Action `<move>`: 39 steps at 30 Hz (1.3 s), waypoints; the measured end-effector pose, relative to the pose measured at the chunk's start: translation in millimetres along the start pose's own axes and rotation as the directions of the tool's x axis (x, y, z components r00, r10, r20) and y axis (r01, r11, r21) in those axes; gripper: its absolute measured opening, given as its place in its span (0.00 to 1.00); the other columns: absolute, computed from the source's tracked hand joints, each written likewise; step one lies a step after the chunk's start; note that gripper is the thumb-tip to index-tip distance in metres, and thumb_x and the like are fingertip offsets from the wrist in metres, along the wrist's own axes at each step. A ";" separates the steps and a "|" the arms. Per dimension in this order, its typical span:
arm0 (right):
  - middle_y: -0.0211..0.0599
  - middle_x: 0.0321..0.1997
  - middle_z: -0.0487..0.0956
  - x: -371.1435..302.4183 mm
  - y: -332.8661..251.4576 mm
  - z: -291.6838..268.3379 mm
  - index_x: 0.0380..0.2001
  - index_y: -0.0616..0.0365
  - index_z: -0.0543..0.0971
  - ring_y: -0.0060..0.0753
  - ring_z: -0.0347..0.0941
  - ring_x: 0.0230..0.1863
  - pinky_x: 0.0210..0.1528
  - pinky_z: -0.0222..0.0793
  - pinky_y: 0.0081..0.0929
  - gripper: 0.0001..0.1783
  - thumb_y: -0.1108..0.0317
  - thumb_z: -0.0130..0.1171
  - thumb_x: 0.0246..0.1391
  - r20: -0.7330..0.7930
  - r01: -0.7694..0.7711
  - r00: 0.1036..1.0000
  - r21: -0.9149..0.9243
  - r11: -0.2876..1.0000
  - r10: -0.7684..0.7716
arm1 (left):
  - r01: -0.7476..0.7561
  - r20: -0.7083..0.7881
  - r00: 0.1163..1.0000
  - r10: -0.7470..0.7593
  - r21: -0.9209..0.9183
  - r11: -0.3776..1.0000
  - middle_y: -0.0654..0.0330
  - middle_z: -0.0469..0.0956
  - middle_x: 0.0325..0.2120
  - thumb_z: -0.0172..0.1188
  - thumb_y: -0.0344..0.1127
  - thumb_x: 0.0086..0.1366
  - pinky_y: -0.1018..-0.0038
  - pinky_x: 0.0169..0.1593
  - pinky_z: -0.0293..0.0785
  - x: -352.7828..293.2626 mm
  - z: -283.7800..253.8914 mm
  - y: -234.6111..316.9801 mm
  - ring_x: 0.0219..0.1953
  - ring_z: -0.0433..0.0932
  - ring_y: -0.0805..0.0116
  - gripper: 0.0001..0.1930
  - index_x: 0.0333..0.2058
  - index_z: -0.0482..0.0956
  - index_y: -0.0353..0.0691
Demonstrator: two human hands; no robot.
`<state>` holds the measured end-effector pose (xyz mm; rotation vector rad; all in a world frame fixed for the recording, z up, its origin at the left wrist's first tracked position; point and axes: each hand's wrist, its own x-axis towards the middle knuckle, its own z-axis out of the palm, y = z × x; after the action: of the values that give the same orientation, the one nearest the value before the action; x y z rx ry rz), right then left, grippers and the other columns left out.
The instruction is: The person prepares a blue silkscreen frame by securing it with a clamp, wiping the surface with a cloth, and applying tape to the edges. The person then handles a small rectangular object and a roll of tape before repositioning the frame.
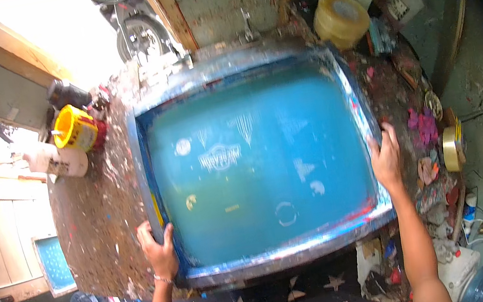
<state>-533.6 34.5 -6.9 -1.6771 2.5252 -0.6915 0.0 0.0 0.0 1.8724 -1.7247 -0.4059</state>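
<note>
Clearly, the left hand (160, 254) curls round the near end of one side rail of the framed screen (264, 173), thumb on top, while the right hand (386, 159) clasps the opposite rail higher up. It probably handles as stiff and fairly light; the rails make the sound hold — the taut mesh (308, 96) could tear if poked. That mesh is translucent blue-green with pale motifs, its frame paint-smeared. It lies slightly askew over the tabletop (101, 224) — resting or lifted, I cannot tell. Beyond stand a yellow tub (75, 128) and a large tape roll (340, 24); farthest, a motorcycle wheel (143, 38).
</note>
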 end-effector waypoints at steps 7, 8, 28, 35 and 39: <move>0.55 0.60 0.67 -2.7 -15.5 -3.4 0.47 0.75 0.71 0.61 0.69 0.55 0.55 0.66 0.47 0.28 0.53 0.49 0.65 -0.001 -0.095 0.995 -0.050 0.994 0.095 | 0.007 -0.016 1.000 -0.007 0.024 1.000 0.48 0.72 0.42 0.67 0.40 0.58 0.62 0.53 0.65 -3.7 -0.3 -14.6 0.46 0.70 0.50 0.21 0.40 0.70 0.29; 0.56 0.61 0.67 -2.6 -17.5 -5.0 0.48 0.76 0.71 0.61 0.68 0.57 0.57 0.65 0.46 0.27 0.56 0.50 0.64 0.009 -0.115 0.993 -0.069 0.991 0.116 | -0.024 -0.030 0.999 0.025 0.036 0.999 0.47 0.72 0.42 0.68 0.40 0.58 0.62 0.53 0.65 -1.3 0.2 -21.3 0.47 0.70 0.49 0.22 0.41 0.71 0.28; 0.52 0.44 0.75 -421.3 113.8 35.0 0.47 0.65 0.72 0.50 0.78 0.39 0.40 0.74 0.39 0.19 0.75 0.61 0.51 0.108 -0.832 0.470 0.387 0.398 0.876 | 0.106 0.134 0.978 -0.156 0.322 0.941 0.48 0.77 0.27 0.59 0.60 0.63 0.61 0.40 0.72 49.2 -6.8 -38.1 0.31 0.74 0.56 0.34 0.40 0.77 0.24; 0.62 0.44 0.75 -523.6 233.3 156.0 0.52 0.71 0.66 0.64 0.74 0.47 0.47 0.76 0.48 0.30 0.63 0.59 0.50 0.444 -0.958 0.255 -0.002 0.285 0.859 | -0.300 -0.062 0.938 0.342 0.350 0.887 0.49 0.78 0.30 0.58 0.57 0.65 0.63 0.43 0.72 38.0 -14.8 86.4 0.35 0.76 0.57 0.30 0.41 0.78 0.26; 0.68 0.42 0.77 -509.0 294.6 214.1 0.55 0.73 0.64 0.65 0.75 0.47 0.46 0.77 0.47 0.32 0.63 0.56 0.51 0.601 -0.979 0.168 0.010 0.203 0.781 | -0.651 0.143 0.755 0.640 0.276 0.707 0.47 0.74 0.50 0.53 0.46 0.71 0.63 0.56 0.68 -10.0 26.8 214.1 0.49 0.74 0.55 0.22 0.51 0.74 0.30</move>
<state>-519.9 504.6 -419.9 0.0921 2.1518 -0.4663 -190.5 0.5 101.8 1.2950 -2.4360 0.1278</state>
